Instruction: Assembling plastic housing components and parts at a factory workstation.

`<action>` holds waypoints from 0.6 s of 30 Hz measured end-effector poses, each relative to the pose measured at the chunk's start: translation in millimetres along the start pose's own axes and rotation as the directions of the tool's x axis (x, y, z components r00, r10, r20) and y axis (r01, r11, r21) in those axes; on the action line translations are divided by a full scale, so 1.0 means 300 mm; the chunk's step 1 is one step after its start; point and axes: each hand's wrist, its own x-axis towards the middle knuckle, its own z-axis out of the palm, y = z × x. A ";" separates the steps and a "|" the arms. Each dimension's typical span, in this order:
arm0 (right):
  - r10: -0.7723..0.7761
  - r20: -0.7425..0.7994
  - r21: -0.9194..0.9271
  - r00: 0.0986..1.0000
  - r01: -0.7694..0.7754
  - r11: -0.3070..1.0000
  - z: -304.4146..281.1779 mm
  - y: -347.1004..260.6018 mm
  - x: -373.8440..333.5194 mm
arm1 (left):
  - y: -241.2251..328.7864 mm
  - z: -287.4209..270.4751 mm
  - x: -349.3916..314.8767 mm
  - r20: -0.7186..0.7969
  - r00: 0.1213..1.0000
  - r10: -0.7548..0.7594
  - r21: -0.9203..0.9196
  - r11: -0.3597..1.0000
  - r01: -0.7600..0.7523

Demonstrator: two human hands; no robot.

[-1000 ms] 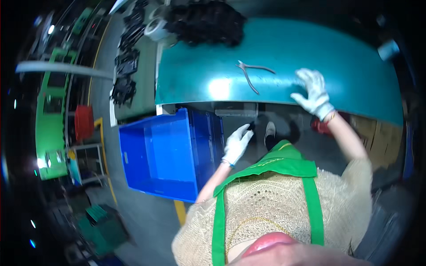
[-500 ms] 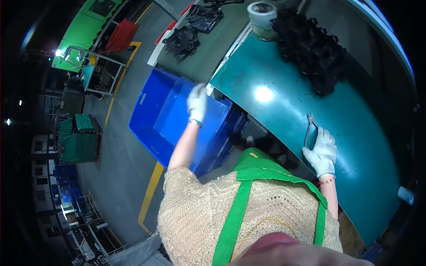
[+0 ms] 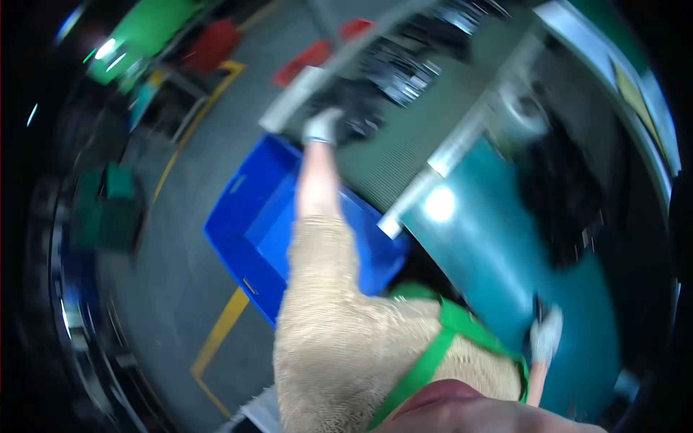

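My left hand (image 3: 323, 127), in a white glove, is stretched out at the near end of the conveyor belt. It meets the edge of a black plastic part (image 3: 359, 108) there; its fingers are smeared by motion, so whether they grip is unclear. More black molded parts (image 3: 401, 72) lie farther along the belt. Low on the right, my gloved right hand (image 3: 546, 335) rests on the green tabletop, closed round a pair of cutting pliers (image 3: 538, 309) whose dark end points away from me. Blur hides the tool's details.
A blue crate (image 3: 271, 238) stands below my left arm, beside the conveyor belt (image 3: 382, 166). On the green table (image 3: 469, 216), black parts are piled (image 3: 559, 187) at the far right, near a pale roll (image 3: 527, 119). A metal rail (image 3: 451, 148) edges the belt.
My left hand has moved forward from above the blue crate to the black part on the belt. The view has swung left, and my right hand with the pliers appears lower.
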 end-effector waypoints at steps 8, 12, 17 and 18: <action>-0.055 0.097 0.182 0.994 0.037 0.983 -0.044 0.013 0.009 | -0.125 0.134 -0.025 -0.152 0.988 0.001 0.233 0.972 0.034; -0.110 -0.076 0.476 0.991 0.133 0.869 0.071 -0.012 0.073 | -0.032 0.176 -0.163 -0.130 0.991 0.021 0.198 0.980 0.005; -0.442 -0.319 0.565 0.838 0.543 0.622 0.063 -0.258 0.207 | 0.031 0.084 -0.430 0.000 0.985 0.175 0.110 0.979 -0.174; -0.430 -0.266 0.565 0.863 0.501 0.656 0.089 -0.260 0.232 | 0.018 0.058 -0.481 0.077 0.964 0.256 0.090 0.961 -0.263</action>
